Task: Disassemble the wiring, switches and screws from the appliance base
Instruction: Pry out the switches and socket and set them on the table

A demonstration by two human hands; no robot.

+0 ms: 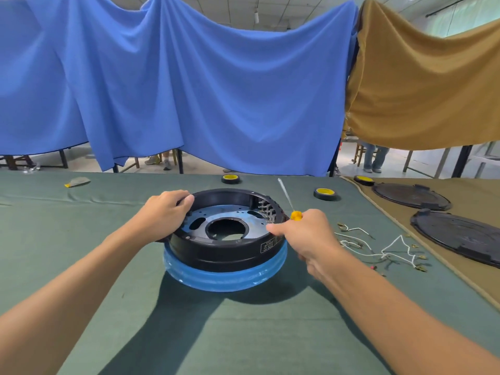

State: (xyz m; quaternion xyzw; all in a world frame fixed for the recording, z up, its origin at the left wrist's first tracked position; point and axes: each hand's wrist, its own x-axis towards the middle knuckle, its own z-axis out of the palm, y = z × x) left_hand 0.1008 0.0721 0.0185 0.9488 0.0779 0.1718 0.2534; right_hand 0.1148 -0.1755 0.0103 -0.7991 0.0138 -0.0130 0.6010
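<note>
The round appliance base (226, 251) lies in the middle of the green table, a black ring over a blue-wrapped lower band, with a metal plate and a central hole inside. My left hand (162, 212) grips its far-left rim. My right hand (305, 234) rests at the right rim and holds a screwdriver (286, 197) with a yellow handle, its shaft pointing up and away. A row of metal terminals (266, 209) stands inside the right wall. Loose white wires with connectors (378, 247) lie on the cloth to the right.
Three tape rolls with yellow cores (324, 193) sit near the far table edge. Two black round covers (457, 236) lie on a brown cloth at the right. A small grey piece (77, 182) lies at the far left. Blue and brown drapes hang behind.
</note>
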